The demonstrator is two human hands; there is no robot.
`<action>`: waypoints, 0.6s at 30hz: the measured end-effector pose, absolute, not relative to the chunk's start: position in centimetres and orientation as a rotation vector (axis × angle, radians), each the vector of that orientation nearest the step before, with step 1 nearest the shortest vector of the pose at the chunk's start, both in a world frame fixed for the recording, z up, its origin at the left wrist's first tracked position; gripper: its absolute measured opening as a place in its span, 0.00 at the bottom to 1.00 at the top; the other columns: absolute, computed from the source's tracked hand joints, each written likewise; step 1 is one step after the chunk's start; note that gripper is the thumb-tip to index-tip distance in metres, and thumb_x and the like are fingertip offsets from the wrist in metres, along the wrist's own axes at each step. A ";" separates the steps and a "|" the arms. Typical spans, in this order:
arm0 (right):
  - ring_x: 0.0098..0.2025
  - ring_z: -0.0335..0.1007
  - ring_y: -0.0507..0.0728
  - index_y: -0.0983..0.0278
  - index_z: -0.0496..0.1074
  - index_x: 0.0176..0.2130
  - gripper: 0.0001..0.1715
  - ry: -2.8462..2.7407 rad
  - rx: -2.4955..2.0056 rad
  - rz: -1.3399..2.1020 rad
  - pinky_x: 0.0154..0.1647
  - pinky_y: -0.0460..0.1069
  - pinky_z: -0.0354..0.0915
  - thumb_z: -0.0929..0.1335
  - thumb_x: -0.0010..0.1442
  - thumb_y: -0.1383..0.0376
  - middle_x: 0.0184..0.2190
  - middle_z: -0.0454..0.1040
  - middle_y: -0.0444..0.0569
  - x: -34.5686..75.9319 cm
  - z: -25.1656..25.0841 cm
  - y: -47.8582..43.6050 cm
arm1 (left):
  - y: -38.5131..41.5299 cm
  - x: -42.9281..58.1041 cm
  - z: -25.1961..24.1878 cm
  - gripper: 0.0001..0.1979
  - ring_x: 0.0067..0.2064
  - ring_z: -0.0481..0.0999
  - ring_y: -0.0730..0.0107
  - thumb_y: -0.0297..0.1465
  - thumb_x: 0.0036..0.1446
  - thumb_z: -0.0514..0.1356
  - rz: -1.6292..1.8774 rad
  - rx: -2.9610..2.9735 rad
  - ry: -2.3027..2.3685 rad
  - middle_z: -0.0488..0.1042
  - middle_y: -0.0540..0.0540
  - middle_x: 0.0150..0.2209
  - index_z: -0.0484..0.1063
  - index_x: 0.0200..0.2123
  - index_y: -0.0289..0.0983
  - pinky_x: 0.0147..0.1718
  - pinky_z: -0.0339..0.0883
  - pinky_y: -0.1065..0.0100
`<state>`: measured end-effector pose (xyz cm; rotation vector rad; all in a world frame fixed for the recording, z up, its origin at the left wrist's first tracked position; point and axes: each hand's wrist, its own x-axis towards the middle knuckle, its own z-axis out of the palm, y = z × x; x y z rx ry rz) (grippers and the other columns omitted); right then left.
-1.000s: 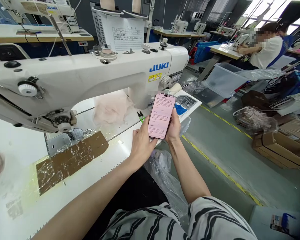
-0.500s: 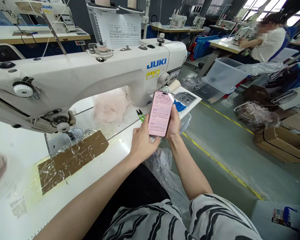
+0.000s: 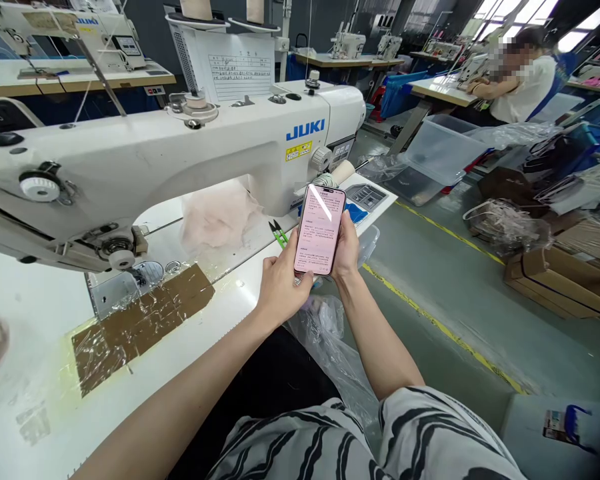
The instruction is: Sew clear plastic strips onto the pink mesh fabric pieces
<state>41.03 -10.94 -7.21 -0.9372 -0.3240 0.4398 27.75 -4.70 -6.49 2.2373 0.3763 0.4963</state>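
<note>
A smartphone [image 3: 319, 230] with lines of text on a pink screen is held between both hands, tilted up toward me. My left hand [image 3: 283, 283] grips its left side, the thumb at the lower edge. Around the right side and back curl the fingers of my right hand [image 3: 347, 250]. Green-handled thread snips [image 3: 279, 233] lie on the table just left of the phone. Behind my hands stands a white JUKI sewing machine [image 3: 205, 153]. Sheer pale pink fabric [image 3: 220, 220] rests under its arm.
Brown taped board [image 3: 145, 327] covers the table by the needle plate. A cone of thread [image 3: 343, 171] lies at the table's right end. On the floor to the right are a clear plastic bin [image 3: 445, 150] and a cardboard box [image 3: 560, 280]. A person [image 3: 523, 83] sits at another machine.
The view has shifted slightly, so the machine sits a little further left and lower. A bright glare streak now crosses the phone's upper screen. Both hands keep their hold.
</note>
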 end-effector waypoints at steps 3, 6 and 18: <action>0.51 0.75 0.62 0.59 0.77 0.43 0.28 -0.302 -0.918 0.479 0.50 0.58 0.73 0.66 0.56 0.42 0.40 0.80 0.47 41.0 -7.1 -11.0 | -4.7 27.7 -6.5 0.40 0.43 0.74 0.61 0.28 0.57 0.55 0.475 2.221 0.378 0.74 0.44 0.55 0.42 0.70 0.41 0.52 0.61 0.55; 0.50 0.76 0.62 0.59 0.77 0.42 0.27 -0.285 -0.917 0.485 0.50 0.58 0.73 0.66 0.56 0.42 0.40 0.80 0.47 40.9 -6.9 -11.0 | -4.6 27.6 -6.5 0.38 0.49 0.73 0.58 0.29 0.59 0.53 0.451 2.209 0.378 0.73 0.44 0.55 0.43 0.71 0.42 0.52 0.62 0.56; 0.50 0.76 0.62 0.59 0.76 0.41 0.27 -0.289 -0.922 0.498 0.48 0.57 0.74 0.66 0.55 0.41 0.39 0.80 0.46 41.2 -6.7 -11.0 | -4.6 27.6 -6.6 0.36 0.57 0.69 0.56 0.29 0.63 0.50 0.397 2.187 0.370 0.72 0.42 0.56 0.40 0.71 0.44 0.53 0.61 0.55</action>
